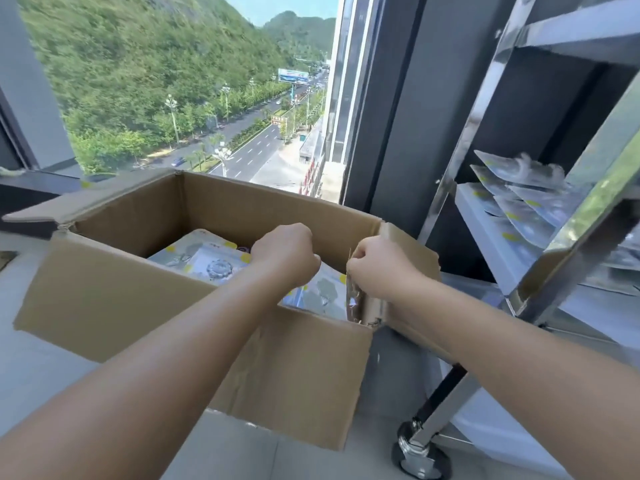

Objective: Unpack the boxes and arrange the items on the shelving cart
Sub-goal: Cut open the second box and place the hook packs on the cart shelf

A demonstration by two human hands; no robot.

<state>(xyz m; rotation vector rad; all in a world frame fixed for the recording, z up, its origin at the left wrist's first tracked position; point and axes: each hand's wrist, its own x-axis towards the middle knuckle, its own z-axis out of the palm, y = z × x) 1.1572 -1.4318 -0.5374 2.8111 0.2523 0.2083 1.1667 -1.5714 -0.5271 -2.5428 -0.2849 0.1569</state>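
While a wide window [180, 84] is showing a green hillside and a road far below, an open cardboard box [194, 306] is sitting on the pale floor just in front of it, its four flaps folded outward. To the right, a metal shelving cart [540, 216] on castors is standing just beside the box, and its near upright and the box's right flap [412, 247] are crowding the space between the two. Flat packets [519, 199] in silvery wrapping with yellow dots are already lying overlapped on one of the cart's shelves. Inside the box, more packets of the same kind [207, 261] are lying flat in a layer, partly hidden by both forearms reaching over the near wall.

The left hand [284, 254] is hovering over the middle of the box with its fingers curled under, above the packets; whether it is gripping one or only touching cannot be told, since the fingertips are hidden beneath the hand. The right hand [377, 268] is positioned at the box's right edge, fingers clenched in a pinch on the thin upright edge of a packet [351, 292] standing against the right wall, the packet's edge lying directly under the knuckles.
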